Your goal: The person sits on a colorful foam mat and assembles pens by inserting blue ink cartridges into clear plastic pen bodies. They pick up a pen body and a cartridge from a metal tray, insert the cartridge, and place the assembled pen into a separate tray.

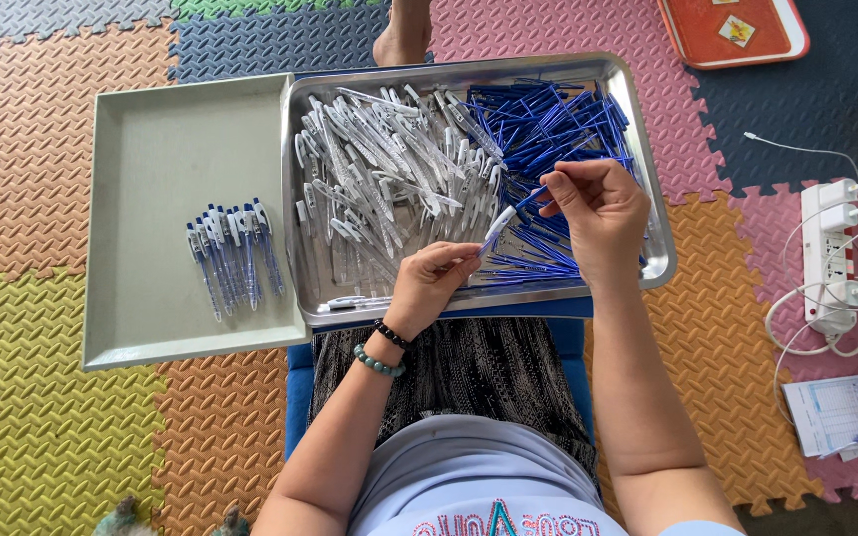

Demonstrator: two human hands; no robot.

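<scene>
Fingers of the left hand (431, 283) pinch a clear plastic pen barrel (498, 227) while the right hand (598, 213) grips a thin blue refill (531, 197) meeting its upper end, above a steel tray (647, 213) heaped with barrels and refills; finished pens (233, 254) lie on the grey tray (151, 159) alongside.

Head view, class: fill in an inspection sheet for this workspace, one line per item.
Surface: coloured foam floor mats.
Job's things: steel tray of clear pen barrels and blue refills; pale green tray with assembled pens.
Clutter: red tray, papers.
Grippers: left hand and right hand hold one pen together.
Cables: white power strip, white cables.
Surroundings: a foot.
</scene>
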